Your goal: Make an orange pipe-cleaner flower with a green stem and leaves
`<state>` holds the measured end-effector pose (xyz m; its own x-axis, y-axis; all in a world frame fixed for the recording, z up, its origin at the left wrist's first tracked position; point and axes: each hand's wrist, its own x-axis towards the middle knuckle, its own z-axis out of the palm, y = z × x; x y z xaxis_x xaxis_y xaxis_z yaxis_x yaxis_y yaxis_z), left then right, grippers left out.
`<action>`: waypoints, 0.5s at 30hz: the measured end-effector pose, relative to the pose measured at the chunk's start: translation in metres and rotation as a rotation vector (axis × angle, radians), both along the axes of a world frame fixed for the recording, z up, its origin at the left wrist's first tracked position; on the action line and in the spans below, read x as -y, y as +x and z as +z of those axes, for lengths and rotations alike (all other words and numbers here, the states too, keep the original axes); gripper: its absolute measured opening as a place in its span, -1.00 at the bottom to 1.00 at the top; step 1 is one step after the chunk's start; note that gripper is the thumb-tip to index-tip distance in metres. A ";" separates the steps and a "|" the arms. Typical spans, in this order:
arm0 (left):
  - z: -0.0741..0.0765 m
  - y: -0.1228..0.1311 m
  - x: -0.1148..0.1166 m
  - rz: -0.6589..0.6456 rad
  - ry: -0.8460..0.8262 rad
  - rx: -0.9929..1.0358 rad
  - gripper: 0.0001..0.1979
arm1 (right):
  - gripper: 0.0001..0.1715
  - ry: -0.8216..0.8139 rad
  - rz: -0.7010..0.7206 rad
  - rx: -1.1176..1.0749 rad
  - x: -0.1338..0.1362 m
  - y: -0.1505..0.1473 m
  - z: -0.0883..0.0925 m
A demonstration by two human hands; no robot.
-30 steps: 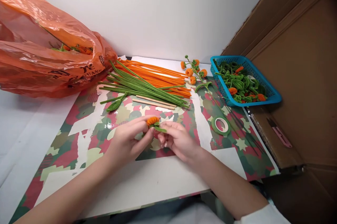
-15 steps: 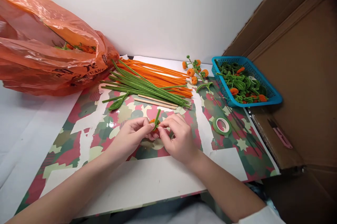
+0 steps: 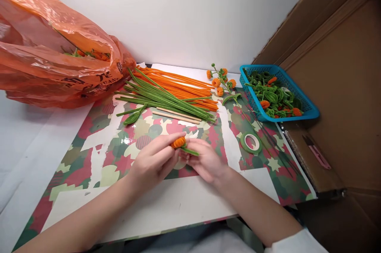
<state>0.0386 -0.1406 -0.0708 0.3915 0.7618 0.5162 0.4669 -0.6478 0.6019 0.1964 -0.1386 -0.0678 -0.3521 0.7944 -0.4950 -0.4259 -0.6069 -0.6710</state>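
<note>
An orange pipe-cleaner flower (image 3: 179, 142) with a green base sits between my two hands over the middle of the table. My left hand (image 3: 154, 157) grips it from the left, its fingers curled round the orange part. A short green pipe-cleaner end (image 3: 190, 151) sticks out to the right, across my right hand (image 3: 208, 161). The fingers of my right hand close in on the green base, their tips partly hidden. Beyond the hands lie a bundle of green pipe cleaners (image 3: 169, 96), orange pipe cleaners (image 3: 178, 82), a green leaf (image 3: 133, 116) and two thin wooden sticks (image 3: 175, 117).
An orange plastic bag (image 3: 59, 74) fills the left side. At right are a finished flower stem (image 3: 216, 82), a roll of green tape (image 3: 251, 142), a blue basket (image 3: 311, 112) of green and orange pieces, and pink-handled scissors (image 3: 318, 156) beside a cardboard wall (image 3: 336, 70).
The flower has been turned so its orange side faces up and its green end points right instead of up. My left hand has rolled over it; my right hand has shifted slightly right and lower.
</note>
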 end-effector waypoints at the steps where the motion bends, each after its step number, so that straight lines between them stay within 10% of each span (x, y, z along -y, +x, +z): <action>1: -0.001 -0.001 -0.001 -0.043 0.037 -0.015 -0.75 | -0.89 -0.082 0.041 -0.068 -0.002 0.002 0.000; 5: 0.001 -0.002 -0.003 -0.055 -0.016 -0.003 -0.74 | -0.84 -0.152 0.155 -0.163 -0.005 0.008 0.000; 15: 0.009 -0.004 -0.013 0.076 -0.795 0.512 -0.67 | -0.82 0.500 -0.094 0.477 0.000 0.008 0.001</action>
